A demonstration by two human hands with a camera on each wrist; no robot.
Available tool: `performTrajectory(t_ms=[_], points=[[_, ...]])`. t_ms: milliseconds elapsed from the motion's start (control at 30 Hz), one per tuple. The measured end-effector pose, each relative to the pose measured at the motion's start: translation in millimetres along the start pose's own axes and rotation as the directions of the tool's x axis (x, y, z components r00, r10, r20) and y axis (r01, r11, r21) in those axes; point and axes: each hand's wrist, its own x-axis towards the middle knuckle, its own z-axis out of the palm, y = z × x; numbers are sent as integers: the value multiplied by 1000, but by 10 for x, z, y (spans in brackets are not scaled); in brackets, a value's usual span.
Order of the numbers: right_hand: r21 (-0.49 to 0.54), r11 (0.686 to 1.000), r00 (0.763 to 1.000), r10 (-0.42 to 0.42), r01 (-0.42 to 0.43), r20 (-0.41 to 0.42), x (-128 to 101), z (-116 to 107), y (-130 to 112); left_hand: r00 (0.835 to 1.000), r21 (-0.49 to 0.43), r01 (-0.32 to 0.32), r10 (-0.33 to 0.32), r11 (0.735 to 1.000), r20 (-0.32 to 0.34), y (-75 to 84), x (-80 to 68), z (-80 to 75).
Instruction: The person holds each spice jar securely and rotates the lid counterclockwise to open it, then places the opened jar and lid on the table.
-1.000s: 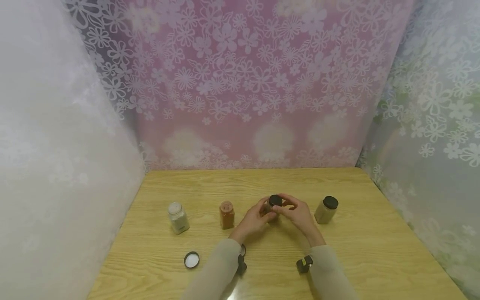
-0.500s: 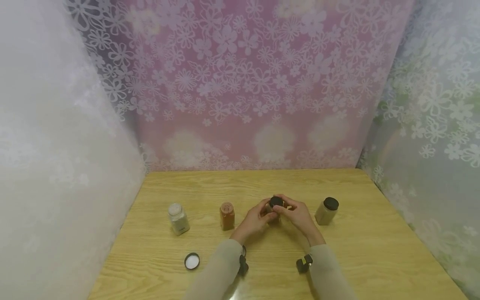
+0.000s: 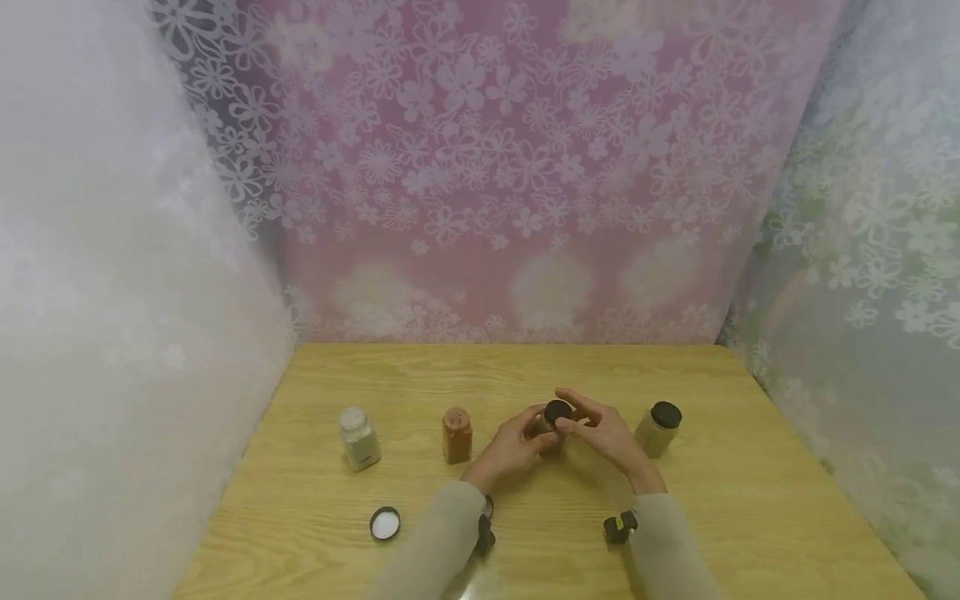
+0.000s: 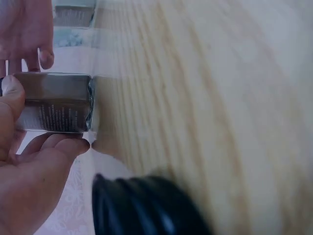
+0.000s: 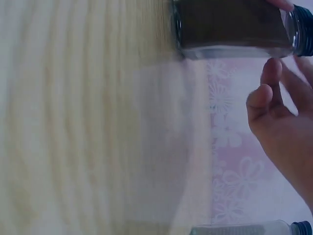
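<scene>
Two hands meet at one small spice jar, and we will use that jar as our landmark on the wooden table. Nearest to us, well to the left of the jar, a loose round cap lies flat with its white inside facing up. Our left hand curls round the jar's body, thumb on one side and fingers on the other. Our right hand is just to the right of the jar; its fingertips sit at the black lid, and the other fingers stick out loosely. The jar stands on its bottom near the middle of the table, leaning a little toward the right. Its long way runs up and down, and its lid end points up. We think the jar is small and light, hard and see-through like glass, so it may be slippery and could break if it fell. The flat sides of the body look like the best place to hold, with the lid taken round its edge. To the left of it stand an orange jar and, farther left, a white jar, both without lids. To the right stands a jar with a black lid. Behind them all hangs a pink flowered curtain.
</scene>
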Motion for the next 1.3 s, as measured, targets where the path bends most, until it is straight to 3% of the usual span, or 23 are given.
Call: performTrajectory(t_ms=[133,267,567,700,833,1067,1300], points=[[30,995,989,93,-91,-112,-33,23,-26,999,-59,-39,39,997,-9,30,7,14],[71,989,975,139,-129,-171,-72,67,-8,998,-118,-70,70,991,1,32,8,27],[165,986,998,44,-36,-47,-96,53,61,997,-165,-74,78,983,19,29,8,25],[176,982,993,79,-63,-84,-111,66,50,998,-184,-50,56,982,24,27,7,28],[169,983,987,95,-73,-127,-113,81,56,996,-205,-76,85,976,36,12,5,14],[246,969,993,51,-25,-102,-121,70,92,991,-188,-118,127,975,35,-15,-4,8],[229,973,992,62,-35,-114,-131,79,84,989,-169,-139,147,976,33,0,14,30]])
